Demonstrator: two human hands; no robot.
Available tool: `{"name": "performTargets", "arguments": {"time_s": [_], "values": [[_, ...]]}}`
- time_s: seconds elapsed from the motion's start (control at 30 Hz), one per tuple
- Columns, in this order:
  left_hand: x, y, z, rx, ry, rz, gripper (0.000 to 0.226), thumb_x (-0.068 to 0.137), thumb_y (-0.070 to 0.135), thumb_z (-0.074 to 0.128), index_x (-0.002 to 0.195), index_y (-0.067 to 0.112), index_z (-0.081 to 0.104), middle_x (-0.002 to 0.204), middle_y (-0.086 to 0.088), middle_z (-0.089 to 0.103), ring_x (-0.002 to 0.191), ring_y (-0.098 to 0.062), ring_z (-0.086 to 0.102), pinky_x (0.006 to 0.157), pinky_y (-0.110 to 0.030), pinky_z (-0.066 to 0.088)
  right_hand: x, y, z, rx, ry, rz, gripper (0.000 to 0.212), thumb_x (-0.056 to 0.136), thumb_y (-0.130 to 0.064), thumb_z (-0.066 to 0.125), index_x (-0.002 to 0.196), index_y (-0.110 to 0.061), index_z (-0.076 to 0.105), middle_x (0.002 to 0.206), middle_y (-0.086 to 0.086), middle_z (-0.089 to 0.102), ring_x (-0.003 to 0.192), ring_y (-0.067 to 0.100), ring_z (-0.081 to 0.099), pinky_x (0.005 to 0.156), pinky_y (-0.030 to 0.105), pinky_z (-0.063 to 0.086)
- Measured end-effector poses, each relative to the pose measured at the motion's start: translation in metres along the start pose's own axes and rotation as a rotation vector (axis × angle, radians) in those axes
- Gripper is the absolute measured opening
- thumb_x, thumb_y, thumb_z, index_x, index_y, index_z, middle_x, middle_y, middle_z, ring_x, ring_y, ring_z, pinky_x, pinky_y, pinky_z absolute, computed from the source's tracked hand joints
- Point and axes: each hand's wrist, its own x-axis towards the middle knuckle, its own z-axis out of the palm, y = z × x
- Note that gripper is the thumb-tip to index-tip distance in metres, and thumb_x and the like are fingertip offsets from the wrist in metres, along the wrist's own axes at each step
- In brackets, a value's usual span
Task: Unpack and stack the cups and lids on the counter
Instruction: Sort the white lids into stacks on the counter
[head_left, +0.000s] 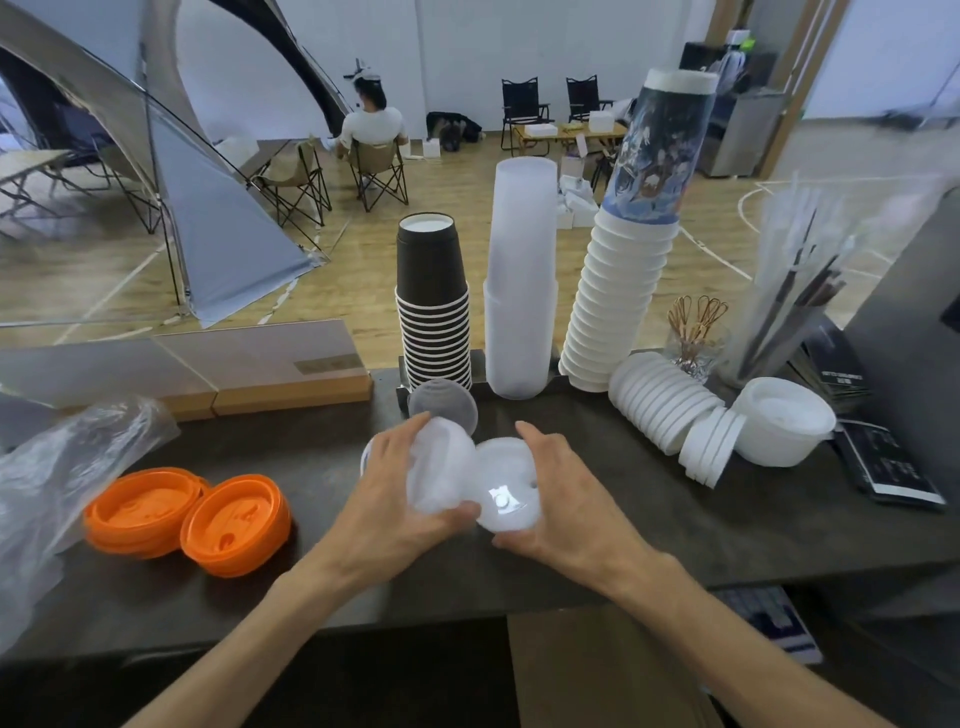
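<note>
Dark grey counter is carrying everything here: a leaning tower of white cups at the back right, a frosted plastic cup stack and black paper cups sitting beside it. Orange lids are lying front left, by a crumpled plastic bag. Mid-counter, the left hand is gripping translucent lids and the right hand is curling round another clear lid.
</note>
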Motion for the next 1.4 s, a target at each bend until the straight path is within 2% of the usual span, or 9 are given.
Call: {"name": "performTargets", "arguments": {"time_s": [0.23,0.37,0.5,0.73,0.83,0.93,1.13,1.27,1.4], "values": [[0.005,0.016,0.021,-0.162,0.006,-0.082,0.126,0.042,0.087,0.068,0.151,0.036,0.029,0.147,0.01,0.035,0.13,-0.011,0.039,0.107,-0.04,0.044,-0.019,-0.01,-0.002,0.099,0.143,-0.093,0.119,0.071,-0.048,0.085,0.155,-0.036,0.002,0.14,-0.008,0.032,0.125,0.011,0.037,0.102,0.028,0.043],[0.002,0.018,0.031,-0.288,-0.06,-0.118,0.128,0.045,0.098,0.059,0.152,0.035,0.026,0.148,0.005,0.038,0.131,-0.017,0.045,0.107,-0.046,0.048,-0.023,-0.004,0.006,0.171,0.21,-0.044,0.107,0.064,-0.056,0.086,0.149,-0.023,0.03,0.135,-0.012,0.03,0.124,0.001,0.035,0.104,0.019,0.042],[-0.001,0.023,0.036,-0.379,-0.083,-0.143,0.109,0.06,0.094,0.048,0.149,0.033,0.031,0.144,0.0,0.045,0.127,-0.015,0.05,0.105,-0.041,0.049,-0.024,-0.006,0.007,0.304,0.238,-0.054,0.086,0.062,-0.049,0.09,0.13,-0.034,0.04,0.129,-0.015,0.034,0.121,-0.001,0.041,0.092,0.009,0.044],[-0.004,0.03,0.035,-0.3,-0.179,-0.133,0.124,0.054,0.105,0.033,0.158,0.04,0.014,0.157,0.013,0.027,0.143,-0.011,0.032,0.119,-0.039,0.031,-0.026,-0.017,0.006,0.61,0.153,0.042,0.096,0.058,-0.045,0.097,0.135,-0.043,0.041,0.128,-0.025,0.049,0.12,0.005,0.054,0.091,0.033,0.057],[-0.002,0.031,0.033,-0.24,-0.188,-0.142,0.122,0.055,0.106,0.026,0.158,0.042,0.012,0.154,0.015,0.028,0.141,-0.012,0.033,0.117,-0.035,0.029,-0.025,-0.022,0.001,0.562,0.202,0.007,0.088,0.06,-0.04,0.097,0.129,-0.044,0.044,0.128,-0.02,0.05,0.118,0.006,0.055,0.09,0.028,0.055],[-0.001,0.033,0.03,-0.235,-0.185,-0.154,0.108,0.062,0.102,0.025,0.153,0.044,0.023,0.146,0.007,0.04,0.134,-0.018,0.043,0.114,-0.045,0.039,-0.019,-0.024,0.001,0.439,0.255,-0.084,0.086,0.063,-0.04,0.095,0.131,-0.039,0.042,0.131,-0.017,0.046,0.119,0.011,0.054,0.09,0.032,0.054],[0.0,0.038,0.028,-0.207,-0.256,-0.244,0.113,0.052,0.108,0.021,0.148,0.048,0.023,0.142,0.005,0.041,0.128,-0.021,0.047,0.109,-0.05,0.045,-0.014,-0.017,-0.001,0.211,0.256,-0.28,0.089,0.068,-0.038,0.09,0.139,-0.031,0.037,0.143,-0.009,0.043,0.131,0.013,0.044,0.108,0.029,0.043],[0.001,0.043,0.022,-0.246,-0.318,-0.19,0.124,0.045,0.107,0.036,0.149,0.039,0.03,0.141,0.009,0.046,0.128,-0.014,0.048,0.108,-0.038,0.045,-0.014,-0.018,-0.008,0.268,0.171,-0.221,0.091,0.066,-0.039,0.091,0.138,-0.038,0.035,0.138,-0.025,0.039,0.128,0.007,0.044,0.102,0.019,0.042],[0.005,0.034,0.003,-0.245,-0.336,-0.055,0.105,0.058,0.075,0.073,0.148,0.049,0.026,0.139,0.031,0.039,0.122,0.003,0.05,0.093,-0.018,0.049,-0.015,-0.016,-0.024,0.373,0.101,-0.11,0.094,0.063,-0.042,0.093,0.136,-0.039,0.033,0.132,-0.021,0.043,0.123,0.006,0.049,0.098,0.03,0.051]]}}
